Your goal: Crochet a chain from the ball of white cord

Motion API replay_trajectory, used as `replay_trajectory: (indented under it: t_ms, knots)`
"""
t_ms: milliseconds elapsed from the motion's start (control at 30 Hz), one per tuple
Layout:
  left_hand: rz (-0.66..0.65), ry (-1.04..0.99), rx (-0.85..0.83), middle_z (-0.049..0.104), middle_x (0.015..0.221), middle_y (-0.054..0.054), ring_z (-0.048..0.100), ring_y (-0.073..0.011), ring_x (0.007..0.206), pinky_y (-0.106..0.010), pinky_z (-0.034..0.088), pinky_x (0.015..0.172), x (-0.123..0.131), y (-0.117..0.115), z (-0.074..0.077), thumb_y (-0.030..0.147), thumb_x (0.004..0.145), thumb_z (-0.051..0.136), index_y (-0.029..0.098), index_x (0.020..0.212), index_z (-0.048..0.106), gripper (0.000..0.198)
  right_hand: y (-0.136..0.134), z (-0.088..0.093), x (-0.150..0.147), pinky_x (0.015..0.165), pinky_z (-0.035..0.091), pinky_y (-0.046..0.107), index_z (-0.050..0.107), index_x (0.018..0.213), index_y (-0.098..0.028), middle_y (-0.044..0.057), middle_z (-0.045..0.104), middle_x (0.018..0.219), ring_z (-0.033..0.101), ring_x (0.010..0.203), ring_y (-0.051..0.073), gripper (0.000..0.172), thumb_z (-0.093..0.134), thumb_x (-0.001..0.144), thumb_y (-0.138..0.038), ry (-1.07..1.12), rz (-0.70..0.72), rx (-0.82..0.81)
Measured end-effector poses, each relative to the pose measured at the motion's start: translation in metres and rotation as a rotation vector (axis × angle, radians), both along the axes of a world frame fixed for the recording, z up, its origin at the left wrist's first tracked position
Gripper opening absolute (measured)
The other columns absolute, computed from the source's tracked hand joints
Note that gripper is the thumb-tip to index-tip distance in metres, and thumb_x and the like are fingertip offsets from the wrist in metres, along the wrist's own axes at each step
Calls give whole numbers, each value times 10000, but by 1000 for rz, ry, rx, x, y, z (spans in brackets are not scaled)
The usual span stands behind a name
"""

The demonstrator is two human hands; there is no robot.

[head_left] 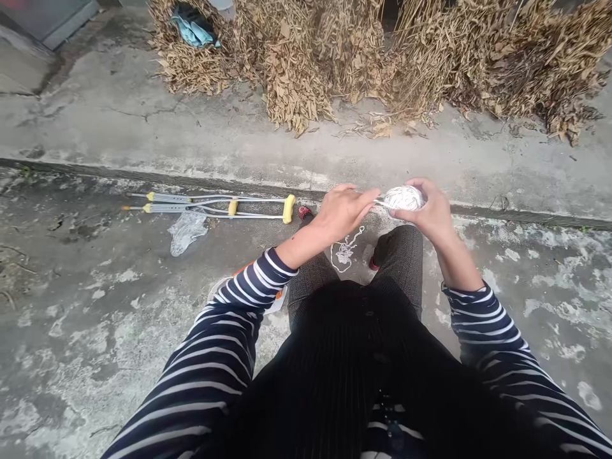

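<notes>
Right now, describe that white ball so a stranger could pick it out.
Below the heaped dry stalks, the left hand and right hand meet above the knees. The right hand cups a ball of white yarn, the only round white thing, with a loose tangle on the ground beneath.

- We see a ball of white cord (403,199), twisted fibre with a faint sheen; the cord strand (379,202) leaving it looks the same.
- The loose loops (345,250) on the concrete look soft and matt.
- Our striped sleeves (215,344) are matt knitted cloth.
- Our dark trousers (401,255) are a rougher, flecked woven cloth.
- The crutches (215,207) have smooth, dull aluminium tubes; the yellow armrest pad (288,208) looks like matt foam or plastic.
- The crumpled plastic bag (187,231) is thin, clear and glossy.
- The concrete ground (95,344) is rough and matt, with pale, flaking patches.
- The dried plants (296,64) look brittle and matt.
</notes>
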State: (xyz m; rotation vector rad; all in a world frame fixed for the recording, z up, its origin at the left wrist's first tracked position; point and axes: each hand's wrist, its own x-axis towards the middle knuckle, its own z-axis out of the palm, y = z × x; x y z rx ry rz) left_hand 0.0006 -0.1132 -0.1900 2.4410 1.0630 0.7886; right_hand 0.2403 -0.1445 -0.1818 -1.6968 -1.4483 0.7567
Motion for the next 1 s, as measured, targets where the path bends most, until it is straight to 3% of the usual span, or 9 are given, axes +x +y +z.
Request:
replay_trajectory:
  t_ms: [133,233,400,500,567,633,733,900,1000]
  knots:
    - [-97,51,31,679,746,2,640,-177,783,-394,470,1071,-4,4,2,221,1023,496,306,1171,736,294,3,-4,0,1037,504,487,698,1089,-202,47,682,1076,622,1009,271,716,960,457,-411,28,25,-10]
    - [-116,7,-92,664,701,4,649,-177,778,-404,476,1069,-4,7,7,249,1008,536,277,1002,761,228,6,-6,3,1026,504,470,701,1102,-193,58,686,1098,625,1027,277,748,966,443,-431,37,34,-11]
    - [-256,-275,-707,749,750,-43,723,-171,809,-352,550,913,-1,5,5,412,1021,565,182,797,716,355,4,-8,3,978,527,460,689,1113,-206,62,681,1088,624,1007,283,736,968,474,-441,-20,14,37]
    - [-344,-464,-1119,755,726,-64,762,-191,809,-345,565,853,0,-4,-8,518,973,651,165,823,674,384,-1,-3,-2,998,528,464,670,1143,-225,69,679,1145,625,1051,303,676,939,547,-398,-69,-5,105]
    - [-349,-549,-1273,721,661,-47,761,-195,766,-342,562,817,0,-10,-19,562,932,703,170,836,643,408,-4,3,-8,1043,514,478,653,1164,-236,75,674,1194,625,1110,319,624,900,604,-359,-102,-19,168]
    - [-335,-590,-1288,703,634,-32,744,-184,732,-341,555,816,1,-12,-28,563,919,719,172,838,636,408,-6,10,-13,1086,498,497,635,1185,-240,82,664,1235,622,1163,327,589,856,645,-318,-145,-24,253]
    - [-289,-580,-1122,747,708,-44,733,-164,780,-342,544,891,2,-8,-33,468,951,677,165,821,671,330,-5,19,-18,1133,479,529,617,1210,-240,101,644,1295,592,1250,341,573,820,677,-298,-238,-9,358]
    - [-128,-471,-840,807,854,-47,707,-138,829,-330,532,959,1,6,-25,279,933,592,168,757,706,238,4,32,-13,1112,494,522,617,1191,-229,116,643,1287,586,1261,339,533,795,689,-251,-299,23,496]
    - [-144,-433,-778,811,869,-52,719,-145,849,-340,540,975,-1,12,-14,234,913,563,166,748,721,238,14,44,-7,1087,498,526,608,1169,-236,115,642,1269,587,1245,341,509,788,694,-216,-305,40,530]
